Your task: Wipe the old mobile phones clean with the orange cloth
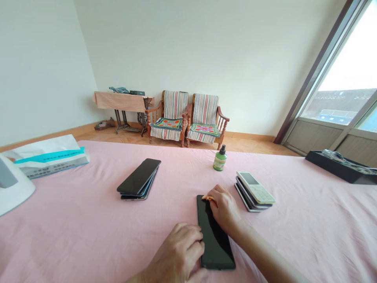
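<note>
A black smartphone [214,239] lies screen up on the pink cloth in front of me. Along its left edge, my left hand [181,249] grips it with bent fingers. My right hand [224,208] is closed on a small orange cloth [208,197], pressed to the far end of the screen. To the right is a stack of phones, topped by a white keypad phone [256,188]. Another stack, with a dark smartphone [140,176] on top, rests to the left. A green bottle [220,159] with a black cap stands beyond my right hand.
At the far left of the pink-covered table [97,228] are a tissue pack [55,159] and a white object [17,192], cut off by the frame. A black box [341,167] holding tangled items sits at the far right. Two wooden chairs [176,106] stand beyond.
</note>
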A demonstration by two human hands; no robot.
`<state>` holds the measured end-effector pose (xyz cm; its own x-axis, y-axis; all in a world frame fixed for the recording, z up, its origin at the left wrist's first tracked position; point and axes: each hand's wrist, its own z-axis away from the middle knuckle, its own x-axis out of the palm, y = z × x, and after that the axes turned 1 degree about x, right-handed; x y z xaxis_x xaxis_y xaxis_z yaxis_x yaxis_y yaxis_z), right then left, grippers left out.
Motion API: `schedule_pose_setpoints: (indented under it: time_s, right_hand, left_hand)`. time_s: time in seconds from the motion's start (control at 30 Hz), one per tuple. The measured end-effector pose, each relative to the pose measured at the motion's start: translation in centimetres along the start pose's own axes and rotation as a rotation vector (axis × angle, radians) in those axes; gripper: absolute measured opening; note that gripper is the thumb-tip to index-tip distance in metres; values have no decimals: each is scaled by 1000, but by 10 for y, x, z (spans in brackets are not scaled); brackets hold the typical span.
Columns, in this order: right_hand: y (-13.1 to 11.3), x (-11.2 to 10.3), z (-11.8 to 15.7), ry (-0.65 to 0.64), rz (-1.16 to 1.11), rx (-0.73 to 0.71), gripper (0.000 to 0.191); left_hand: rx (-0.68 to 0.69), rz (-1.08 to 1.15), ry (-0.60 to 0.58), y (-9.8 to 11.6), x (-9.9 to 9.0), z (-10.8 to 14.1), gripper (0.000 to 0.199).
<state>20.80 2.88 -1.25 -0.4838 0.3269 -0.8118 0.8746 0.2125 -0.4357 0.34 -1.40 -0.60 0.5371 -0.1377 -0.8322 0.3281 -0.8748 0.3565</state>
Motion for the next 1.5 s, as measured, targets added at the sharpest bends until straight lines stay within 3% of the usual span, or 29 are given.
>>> schedule_pose_setpoints:
  time_s: [0.2,0.33,1.5]
  right_hand:
    - [1,2,-3,-7,-12,-5,23]
    - [-1,3,-4,-11,-20,-24,25]
    - [-6,3,-3,-15,-21,-9,23]
  left_hand:
    - [101,-5,65,-20,22,6,32]
    - [97,-27,56,-25,31,8,32]
    - [93,-85,77,-28,41,10,27]
